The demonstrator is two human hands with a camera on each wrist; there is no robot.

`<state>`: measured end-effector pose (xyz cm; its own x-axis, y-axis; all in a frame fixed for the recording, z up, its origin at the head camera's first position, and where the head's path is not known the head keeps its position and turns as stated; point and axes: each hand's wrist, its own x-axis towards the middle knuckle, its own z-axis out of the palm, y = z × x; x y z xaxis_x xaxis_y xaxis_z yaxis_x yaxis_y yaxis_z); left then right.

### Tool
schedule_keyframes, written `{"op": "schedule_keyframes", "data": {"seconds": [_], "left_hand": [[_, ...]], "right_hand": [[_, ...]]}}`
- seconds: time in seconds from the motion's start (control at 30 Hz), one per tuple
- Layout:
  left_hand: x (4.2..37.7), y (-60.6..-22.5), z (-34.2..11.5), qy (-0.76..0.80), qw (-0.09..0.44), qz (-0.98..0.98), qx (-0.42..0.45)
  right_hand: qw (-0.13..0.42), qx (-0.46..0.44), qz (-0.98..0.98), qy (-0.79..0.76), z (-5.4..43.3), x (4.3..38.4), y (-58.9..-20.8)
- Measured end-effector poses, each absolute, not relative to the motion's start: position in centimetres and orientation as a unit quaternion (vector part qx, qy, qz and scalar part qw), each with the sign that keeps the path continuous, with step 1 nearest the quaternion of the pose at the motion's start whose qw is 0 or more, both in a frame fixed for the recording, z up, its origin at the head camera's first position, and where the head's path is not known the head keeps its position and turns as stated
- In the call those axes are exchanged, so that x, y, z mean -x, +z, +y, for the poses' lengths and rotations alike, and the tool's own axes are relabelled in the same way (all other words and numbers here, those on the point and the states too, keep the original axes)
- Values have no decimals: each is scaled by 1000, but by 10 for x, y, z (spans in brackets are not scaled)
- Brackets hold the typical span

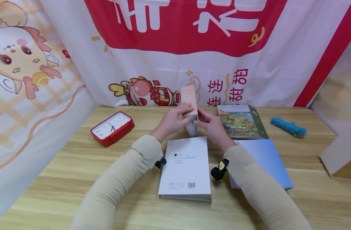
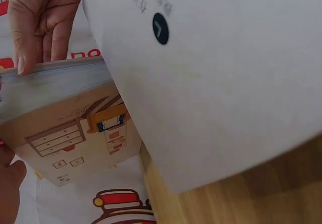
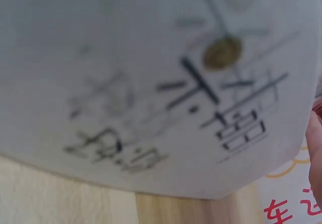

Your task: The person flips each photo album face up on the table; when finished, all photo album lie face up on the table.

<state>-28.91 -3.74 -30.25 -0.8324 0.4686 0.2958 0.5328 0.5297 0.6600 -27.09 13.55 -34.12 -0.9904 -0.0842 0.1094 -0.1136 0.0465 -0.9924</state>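
Observation:
Near the back of the table, both hands hold a thick book (image 1: pixel 189 99) with a pale pink-beige spine. My left hand (image 1: pixel 175 119) lays its fingers over the spine, thumb below at the near end. At the other side my right hand (image 1: pixel 210 125) pinches the book's edge with thumb and fingers. In the left wrist view its cover (image 2: pixel 75 138) carries drawn furniture, and right-hand fingers touch the page side. Between the wrists is a white book (image 1: pixel 185 172), barcode side showing. The right wrist view has its other cover (image 3: pixel 151 108), with dark calligraphy; neither hand touches it.
A red-framed clock (image 1: pixel 112 128) lies to the left. On the right are a photo album (image 1: pixel 238 123), a blue book or folder (image 1: pixel 263 163) partly behind the right forearm, and a blue rope bundle (image 1: pixel 288 126). A white box (image 1: pixel 342 153) stands at the far right edge.

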Motion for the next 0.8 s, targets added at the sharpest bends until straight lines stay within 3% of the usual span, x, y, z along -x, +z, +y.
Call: {"op": "schedule_keyframes", "data": {"seconds": [0.43, 0.63, 0.8], "left_hand": [[297, -288, -37, -239, 94, -874, 412], [302, -283, -39, -171, 144, -849, 479], [304, -281, -42, -169, 146, -837, 500]], "right_hand": [[-43, -37, -733, 678, 137, 274, -347], [-50, -45, -730, 681, 138, 275, -348], [-54, -52, -740, 668, 140, 278, -349]]}}
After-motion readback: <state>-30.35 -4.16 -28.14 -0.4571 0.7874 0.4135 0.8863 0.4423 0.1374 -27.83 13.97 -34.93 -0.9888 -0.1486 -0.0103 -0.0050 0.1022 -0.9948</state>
